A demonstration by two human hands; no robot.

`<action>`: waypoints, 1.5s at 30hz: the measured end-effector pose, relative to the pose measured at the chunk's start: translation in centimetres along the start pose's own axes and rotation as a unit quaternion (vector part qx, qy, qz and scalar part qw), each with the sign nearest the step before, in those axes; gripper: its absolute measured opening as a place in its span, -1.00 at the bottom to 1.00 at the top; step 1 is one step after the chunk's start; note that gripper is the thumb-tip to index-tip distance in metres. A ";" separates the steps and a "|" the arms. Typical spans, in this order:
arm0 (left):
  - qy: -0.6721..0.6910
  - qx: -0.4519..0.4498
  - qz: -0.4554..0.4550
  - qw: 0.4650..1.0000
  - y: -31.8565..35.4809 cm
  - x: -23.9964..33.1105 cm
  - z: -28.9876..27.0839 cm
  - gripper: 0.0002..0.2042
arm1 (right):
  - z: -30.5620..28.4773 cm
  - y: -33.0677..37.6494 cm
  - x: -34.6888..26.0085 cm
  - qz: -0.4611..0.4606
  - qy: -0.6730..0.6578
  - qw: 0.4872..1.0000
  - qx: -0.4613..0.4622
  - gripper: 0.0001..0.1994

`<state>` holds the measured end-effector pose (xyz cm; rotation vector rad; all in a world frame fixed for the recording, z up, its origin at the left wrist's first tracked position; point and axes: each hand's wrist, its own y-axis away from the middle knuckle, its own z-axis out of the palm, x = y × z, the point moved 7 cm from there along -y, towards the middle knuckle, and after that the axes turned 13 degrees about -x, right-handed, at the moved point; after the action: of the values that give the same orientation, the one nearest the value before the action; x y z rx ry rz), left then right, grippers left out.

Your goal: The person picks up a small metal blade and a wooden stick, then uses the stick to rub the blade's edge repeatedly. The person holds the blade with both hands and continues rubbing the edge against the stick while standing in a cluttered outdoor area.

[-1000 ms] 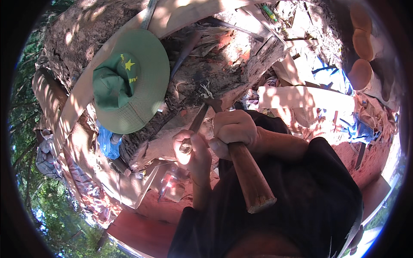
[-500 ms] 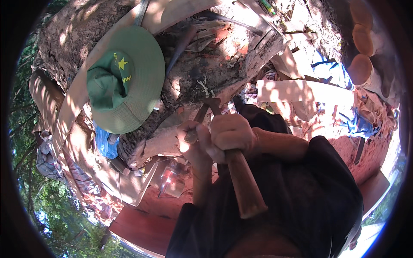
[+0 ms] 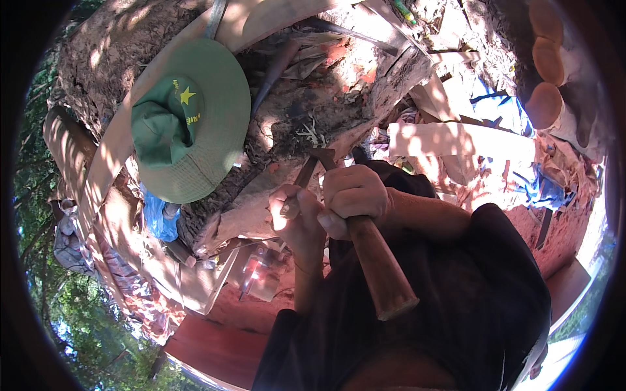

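While the right hand (image 3: 355,195) is wrapped tight round a wooden mallet (image 3: 381,267), fingers pressed together near the head end, the left hand (image 3: 293,212) pinches a chisel (image 3: 305,173) w/ fingers closed about its shank. Chisel tip sits on the log (image 3: 306,124), just above both hands, approx. mid-frame; mallet's thick butt points back toward the person's dark shirt.

Handling, as I'd judge it: mallet looks dense hardwood, stiff, top-heavy, smooth from use, so prob. a bit slick. Taking it high near the head, as here, gives short controlled taps; lower down would give more swing, less aim. Chisel is thin steel, rigid, light, sharp at one end, so hold mid-shank, clear of the struck end. Log is heavy, rough, won't shift.

Green brimmed hat (image 3: 189,120) lies on the log to the left, well apart. Wood offcuts (image 3: 456,140) sit to the right.
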<state>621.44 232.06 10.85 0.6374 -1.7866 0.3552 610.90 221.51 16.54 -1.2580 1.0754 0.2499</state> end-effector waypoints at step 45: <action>0.063 0.039 -0.037 0.997 1.2 -2.3 0.2 -0.88 | -0.5 0.1 1.9 0.055 0.045 0.997 -0.017 -0.75</action>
<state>621.03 233.46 8.72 0.7184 -1.6309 0.4087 611.56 220.41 15.10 -1.2519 1.2248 0.2981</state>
